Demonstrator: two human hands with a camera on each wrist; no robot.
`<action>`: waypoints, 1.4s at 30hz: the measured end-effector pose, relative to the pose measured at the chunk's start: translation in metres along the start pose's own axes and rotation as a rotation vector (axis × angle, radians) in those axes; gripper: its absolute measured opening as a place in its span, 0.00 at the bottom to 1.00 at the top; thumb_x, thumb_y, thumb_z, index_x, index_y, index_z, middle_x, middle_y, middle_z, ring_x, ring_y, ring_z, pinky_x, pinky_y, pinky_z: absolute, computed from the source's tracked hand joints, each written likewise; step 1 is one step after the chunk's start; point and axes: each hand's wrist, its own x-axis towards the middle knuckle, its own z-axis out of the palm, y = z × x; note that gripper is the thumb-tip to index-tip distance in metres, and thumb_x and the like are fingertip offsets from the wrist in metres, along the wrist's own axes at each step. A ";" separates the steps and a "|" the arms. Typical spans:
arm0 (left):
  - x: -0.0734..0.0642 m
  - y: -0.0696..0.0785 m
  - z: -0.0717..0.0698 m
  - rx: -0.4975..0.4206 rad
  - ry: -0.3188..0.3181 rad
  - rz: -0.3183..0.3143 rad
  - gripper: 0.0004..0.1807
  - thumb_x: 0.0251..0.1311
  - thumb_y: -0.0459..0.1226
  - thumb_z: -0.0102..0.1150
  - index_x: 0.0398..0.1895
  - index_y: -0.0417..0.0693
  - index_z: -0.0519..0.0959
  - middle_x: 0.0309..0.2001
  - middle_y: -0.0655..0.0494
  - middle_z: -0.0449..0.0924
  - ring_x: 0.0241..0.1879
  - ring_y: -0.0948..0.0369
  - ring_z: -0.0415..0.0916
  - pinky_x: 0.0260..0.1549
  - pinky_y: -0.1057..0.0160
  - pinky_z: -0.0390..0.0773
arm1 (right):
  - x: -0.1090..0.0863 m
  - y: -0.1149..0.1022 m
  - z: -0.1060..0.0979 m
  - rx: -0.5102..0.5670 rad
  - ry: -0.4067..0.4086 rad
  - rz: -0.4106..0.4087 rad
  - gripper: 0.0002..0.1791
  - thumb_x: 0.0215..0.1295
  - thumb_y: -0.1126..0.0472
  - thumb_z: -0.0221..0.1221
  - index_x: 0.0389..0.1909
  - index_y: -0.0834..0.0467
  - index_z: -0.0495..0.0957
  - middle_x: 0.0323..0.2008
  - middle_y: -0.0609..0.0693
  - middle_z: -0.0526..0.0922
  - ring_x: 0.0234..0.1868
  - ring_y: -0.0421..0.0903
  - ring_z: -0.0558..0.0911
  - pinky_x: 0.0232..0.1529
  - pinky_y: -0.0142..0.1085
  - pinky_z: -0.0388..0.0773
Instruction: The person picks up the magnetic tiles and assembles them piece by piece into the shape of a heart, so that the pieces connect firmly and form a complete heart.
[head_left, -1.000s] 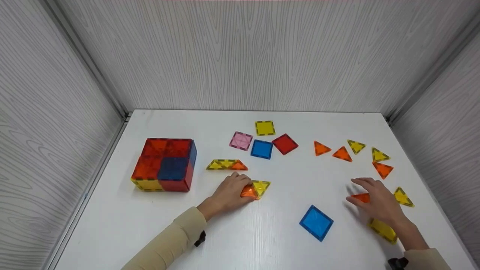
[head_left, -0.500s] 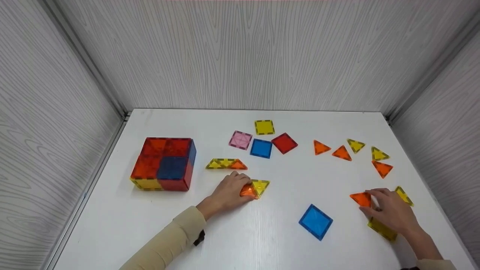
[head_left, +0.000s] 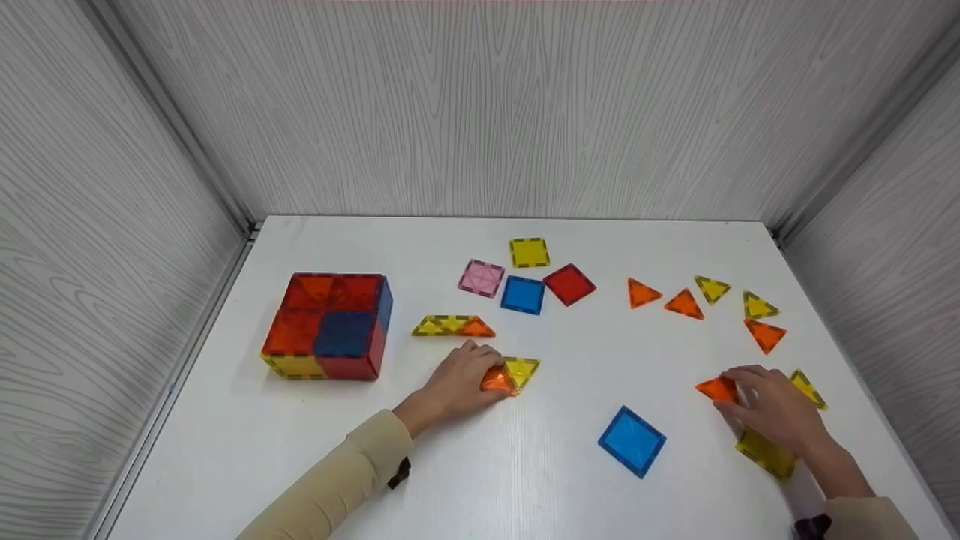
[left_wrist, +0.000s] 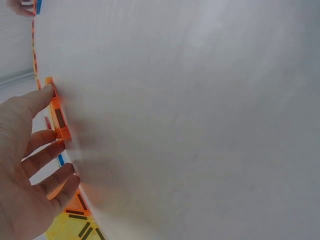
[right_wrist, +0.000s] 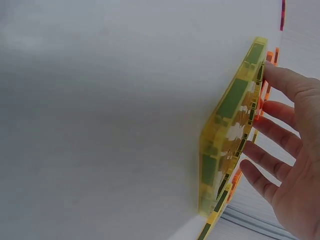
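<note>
In the head view my left hand (head_left: 454, 384) holds an orange triangular magnetic tile (head_left: 496, 379), which lies against a yellow triangular tile (head_left: 523, 372). The left wrist view shows the thumb and fingers along the edge of that orange tile (left_wrist: 59, 117). Over on the right, my right hand (head_left: 776, 409) pinches another orange triangular tile (head_left: 715, 388) by its right end. Under that hand sits a yellow tile (head_left: 763, 455), partly covered; it looms large in the right wrist view, where the right hand (right_wrist: 295, 150) is behind it. A yellow triangle (head_left: 808, 390) lies beyond the knuckles.
A box-like block of red, blue and yellow tiles (head_left: 326, 326) stands at left. Behind the left hand lies a yellow-and-orange strip (head_left: 454, 325). Square tiles, including pink (head_left: 481, 278) and red (head_left: 570, 284), lie farther back. A blue square (head_left: 632, 442) is between the hands; several triangles (head_left: 684, 304) lie back right.
My right hand has come down and closed its fingertips on the orange triangle, which has shifted slightly left and away from me. My left hand has stayed in place.
</note>
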 end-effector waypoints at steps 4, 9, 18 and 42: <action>0.000 0.000 -0.001 0.001 -0.002 -0.001 0.31 0.70 0.54 0.65 0.70 0.51 0.77 0.68 0.54 0.79 0.65 0.53 0.71 0.71 0.50 0.73 | 0.005 -0.001 -0.001 0.016 -0.005 -0.016 0.33 0.66 0.41 0.70 0.62 0.62 0.82 0.60 0.67 0.83 0.55 0.65 0.80 0.53 0.60 0.84; 0.000 -0.001 -0.002 0.001 -0.002 -0.004 0.31 0.70 0.55 0.65 0.71 0.51 0.77 0.68 0.55 0.80 0.63 0.54 0.71 0.69 0.51 0.74 | 0.012 -0.013 0.000 0.053 -0.013 -0.030 0.33 0.67 0.42 0.70 0.63 0.61 0.82 0.61 0.65 0.82 0.60 0.66 0.78 0.59 0.64 0.80; -0.001 -0.001 0.000 -0.006 0.006 -0.005 0.31 0.69 0.55 0.66 0.70 0.52 0.78 0.67 0.55 0.80 0.62 0.54 0.71 0.67 0.52 0.75 | 0.037 -0.078 0.011 0.037 0.108 -0.237 0.28 0.62 0.46 0.74 0.59 0.58 0.85 0.59 0.59 0.85 0.59 0.60 0.82 0.56 0.56 0.86; -0.003 0.002 0.001 -0.002 0.009 -0.034 0.32 0.67 0.57 0.67 0.69 0.53 0.78 0.66 0.56 0.81 0.59 0.57 0.71 0.64 0.54 0.77 | 0.084 -0.221 0.040 -0.106 -0.167 -0.520 0.26 0.67 0.44 0.70 0.61 0.52 0.85 0.62 0.51 0.85 0.59 0.51 0.81 0.59 0.47 0.85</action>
